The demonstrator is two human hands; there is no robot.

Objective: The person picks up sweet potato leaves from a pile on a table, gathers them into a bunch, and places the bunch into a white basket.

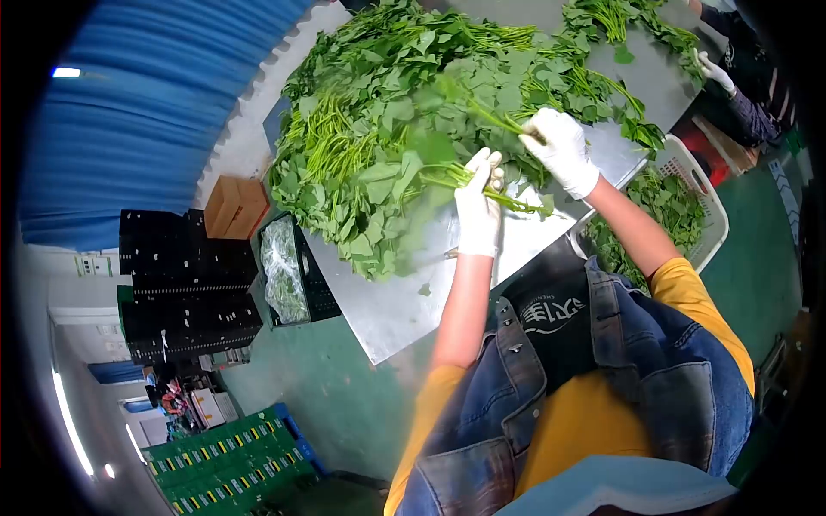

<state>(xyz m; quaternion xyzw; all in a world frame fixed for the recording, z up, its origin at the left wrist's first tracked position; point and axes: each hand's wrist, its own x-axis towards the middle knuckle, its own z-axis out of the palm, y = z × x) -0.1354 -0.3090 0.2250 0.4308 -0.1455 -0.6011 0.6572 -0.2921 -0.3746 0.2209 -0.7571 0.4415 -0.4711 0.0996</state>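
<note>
Over the near edge of the metal table, the gloved left hand is closed around a bunch of leafy stalks. Its long axis lies almost crosswise, with cut ends poking right past the fist and leaves fanning left. Just beyond, the gloved right hand grips a second sprig, stalk slanting up-left into the heap of greens covering the table. A white basket of leaves sits right, a black crate left. A co-worker's gloved hand rests at the far corner.

Left hand and right hand are gloved, clenched, stretched forward.
</note>
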